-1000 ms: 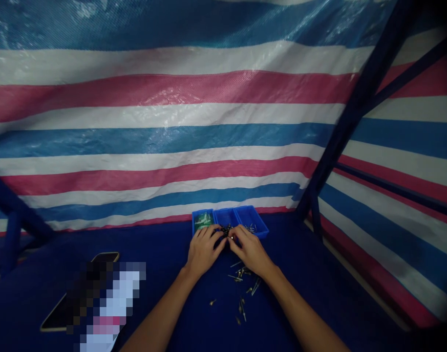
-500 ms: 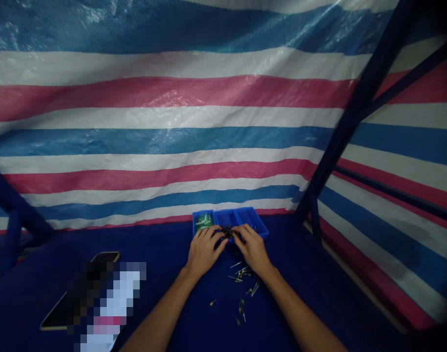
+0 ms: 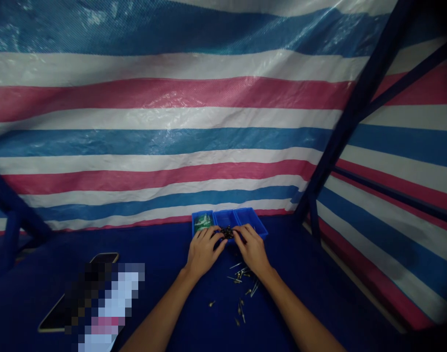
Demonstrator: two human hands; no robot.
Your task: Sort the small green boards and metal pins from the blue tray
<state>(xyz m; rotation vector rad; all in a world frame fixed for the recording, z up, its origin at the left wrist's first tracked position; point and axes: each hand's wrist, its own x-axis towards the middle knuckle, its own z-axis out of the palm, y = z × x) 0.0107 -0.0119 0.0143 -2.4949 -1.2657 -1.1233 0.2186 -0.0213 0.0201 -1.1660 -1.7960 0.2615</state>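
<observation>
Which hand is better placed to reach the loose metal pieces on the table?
Probably the right hand: its wrist is beside most of the loose metal pieces, while the left hand sits farther from them.

1. Rear wall: blue, white and pinkish-red striped woven plastic sheeting (image 3: pixel 172 117) — creased, glossy.
2. Right wall: matching striped plastic sheet (image 3: pixel 402 205), duller.
3. Frame: dark blue slanting right post (image 3: pixel 342 129), braced; dark blue slanting left post (image 3: pixel 16 208).
4. Surface: flat dark blue tabletop (image 3: pixel 153 244).
5. Light: dim — glints on upper sheeting.

Head-height view, forward and down
</observation>
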